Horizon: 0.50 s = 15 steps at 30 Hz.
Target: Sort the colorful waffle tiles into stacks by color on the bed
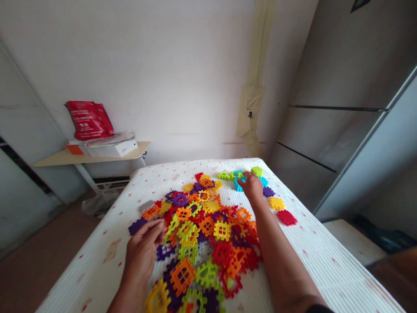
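Right hand [251, 184], near the table's [97, 261] far right corner: fingertips sunk among the blue pieces [237, 186]; grip or mere touch, cannot tell. Left hand [145, 250], palm down at the left fringe of the pile [208, 234]: whatever lies under the palm is unseen. Both forearms are cut by the bottom edge of the view, as are the pile's near part and the table's near corners. Right forearm hides the pile's right fringe. Red bag [88, 119] on the side shelf [58, 158]: print too small to read. Dark shape [360, 4] at top right is clipped and unidentifiable.
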Each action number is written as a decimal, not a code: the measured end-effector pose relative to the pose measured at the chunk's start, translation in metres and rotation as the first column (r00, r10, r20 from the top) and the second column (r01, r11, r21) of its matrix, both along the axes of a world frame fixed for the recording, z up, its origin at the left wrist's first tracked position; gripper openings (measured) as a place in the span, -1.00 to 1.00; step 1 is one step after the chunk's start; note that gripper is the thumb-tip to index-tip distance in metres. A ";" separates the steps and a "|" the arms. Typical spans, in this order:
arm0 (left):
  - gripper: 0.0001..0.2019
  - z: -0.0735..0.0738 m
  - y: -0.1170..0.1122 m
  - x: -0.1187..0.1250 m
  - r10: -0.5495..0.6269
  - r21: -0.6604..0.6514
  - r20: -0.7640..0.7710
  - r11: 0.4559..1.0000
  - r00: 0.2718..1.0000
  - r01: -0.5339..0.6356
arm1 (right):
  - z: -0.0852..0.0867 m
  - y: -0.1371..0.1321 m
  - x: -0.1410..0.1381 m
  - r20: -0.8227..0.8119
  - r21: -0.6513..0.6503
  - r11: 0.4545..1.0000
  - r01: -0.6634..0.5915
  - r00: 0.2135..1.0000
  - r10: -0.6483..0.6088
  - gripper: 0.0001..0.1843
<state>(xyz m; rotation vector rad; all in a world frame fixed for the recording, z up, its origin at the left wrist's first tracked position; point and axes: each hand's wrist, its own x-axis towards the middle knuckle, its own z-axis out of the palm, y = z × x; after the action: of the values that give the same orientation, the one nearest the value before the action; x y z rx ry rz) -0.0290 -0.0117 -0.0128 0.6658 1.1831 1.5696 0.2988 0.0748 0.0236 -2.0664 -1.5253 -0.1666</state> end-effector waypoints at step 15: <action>-0.61 -0.006 0.002 -0.002 0.012 0.006 -0.008 1.000 1.000 -0.012 | -0.026 0.005 -0.003 0.131 -0.116 0.987 0.114 0.986 -0.099 -0.72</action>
<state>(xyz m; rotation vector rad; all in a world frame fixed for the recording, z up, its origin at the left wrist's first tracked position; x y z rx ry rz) -0.0312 -0.0096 -0.0190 0.6710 1.1911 1.5824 0.2960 0.0803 -0.0026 -2.2747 -1.5329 -0.2528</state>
